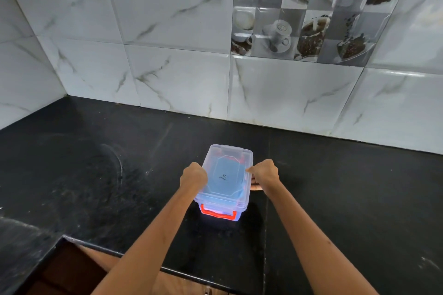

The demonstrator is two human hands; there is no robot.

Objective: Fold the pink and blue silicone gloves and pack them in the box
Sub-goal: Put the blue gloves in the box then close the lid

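1. Box (225,182), clear plastic with its lid on, stands on the black counter (96,174) just below the frame's centre, and I see blue through the lid; pink I cannot make out.
2. Left hand (193,176) and right hand (263,173) curl over the lid's two long edges, gripping it.
3. I'd press both sides down evenly until the lid seats, then snap the red latch (218,213) at the near end.
4. Its long axis runs from me toward the tiled wall (167,54), leaning slightly right.
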